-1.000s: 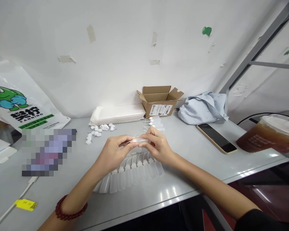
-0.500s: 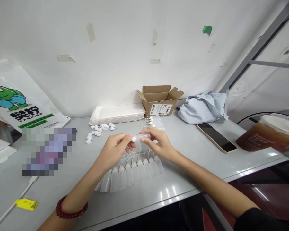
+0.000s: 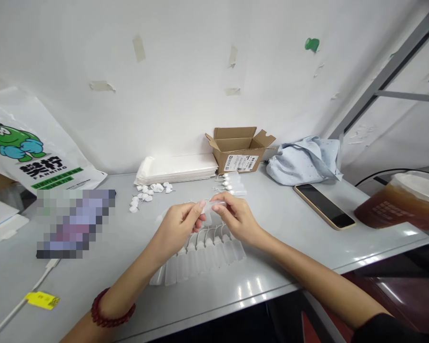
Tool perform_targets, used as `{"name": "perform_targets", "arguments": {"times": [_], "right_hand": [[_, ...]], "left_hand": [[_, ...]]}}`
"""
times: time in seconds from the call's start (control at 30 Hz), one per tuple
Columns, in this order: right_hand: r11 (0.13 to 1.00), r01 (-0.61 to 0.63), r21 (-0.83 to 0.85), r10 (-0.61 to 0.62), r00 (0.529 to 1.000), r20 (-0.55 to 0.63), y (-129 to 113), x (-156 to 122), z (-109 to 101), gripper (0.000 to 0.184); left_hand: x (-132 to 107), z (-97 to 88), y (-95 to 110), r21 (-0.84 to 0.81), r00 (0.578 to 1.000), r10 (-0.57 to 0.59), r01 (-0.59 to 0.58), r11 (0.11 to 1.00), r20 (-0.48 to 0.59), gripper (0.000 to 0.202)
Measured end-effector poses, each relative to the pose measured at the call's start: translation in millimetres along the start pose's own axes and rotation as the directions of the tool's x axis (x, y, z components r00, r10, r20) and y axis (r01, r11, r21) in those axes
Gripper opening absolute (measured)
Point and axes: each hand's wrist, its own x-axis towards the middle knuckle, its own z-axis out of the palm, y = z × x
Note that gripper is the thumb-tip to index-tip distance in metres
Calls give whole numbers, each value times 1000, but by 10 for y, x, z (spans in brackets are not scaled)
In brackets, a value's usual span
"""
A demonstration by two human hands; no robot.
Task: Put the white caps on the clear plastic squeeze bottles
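A small translucent plastic bottle [image 3: 213,205] is held level between my two hands, above the grey table. My left hand [image 3: 178,224] pinches its left end with thumb and fingers, hiding the cap there. Around the bottle's body on the right, the thumb and fingers of my right hand [image 3: 241,216] are closed. Just below, a row of similar bottles [image 3: 202,259] with white caps and thin white loops lies side by side; my left forearm covers part of it. Loose white caps [image 3: 150,192] are scattered beyond my left hand. More capped bottles [image 3: 236,182] lie behind my right hand.
Against the wall sit a stack of white sheets or envelopes [image 3: 178,167] and an open cardboard box [image 3: 241,157]. To the right are a light-blue cloth [image 3: 303,162], a phone [image 3: 323,205] and a drink cup [image 3: 396,202]. A printed bag [image 3: 57,147] and a cable [image 3: 41,281] occupy the left.
My left fingers have closed further over the cap end, which showed before. The view has shifted slightly; the bottle stays between both hands.
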Motion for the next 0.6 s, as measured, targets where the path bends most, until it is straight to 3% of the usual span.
{"name": "perform_targets", "arguments": {"times": [0.2,0.43,0.5,0.6], "right_hand": [[917,-264,300,243,964,104,-12,27,-7,34],[726,-439,530,371,898,236,2,63,-16,39],[742,-456,492,370,890,267,16,86,-38,36],[841,-416,348,342,905,254,66,145,-118,28]], "left_hand": [[-38,45,-13,305,961,242,-192,933,-134,41],[-23,67,-62,493,937,340,-257,831,-85,40],[-9,63,-76,495,946,320,-252,832,-56,40],[13,27,-98,439,967,254,-212,873,-37,33]]}}
